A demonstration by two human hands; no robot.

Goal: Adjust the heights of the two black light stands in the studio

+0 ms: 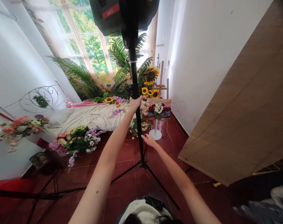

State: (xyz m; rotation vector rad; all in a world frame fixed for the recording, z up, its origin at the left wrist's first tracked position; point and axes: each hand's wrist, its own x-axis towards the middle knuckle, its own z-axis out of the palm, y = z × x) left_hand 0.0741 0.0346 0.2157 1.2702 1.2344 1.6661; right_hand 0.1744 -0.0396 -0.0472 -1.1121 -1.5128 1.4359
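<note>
There by the rumpled cream bed [92,116], a slim, smooth black stand [138,119] rises on splayed legs from glossy red tiles [127,149], the person's left hand [136,103] wrapped round its tube, arm outstretched, the right hand [149,140] lower, fingertips pinching a small dark knob [145,135].

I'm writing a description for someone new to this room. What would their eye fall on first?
Most likely the tall black tripod stand in the middle, topped by a bulky black unit with a red label, its pole held by the left hand above the right hand. Behind it, bright yellow sunflowers and long green palm fronds crowd near a large pale-framed window. To the left, multicoloured flowers sit before a rumpled cream bedcover.
</note>
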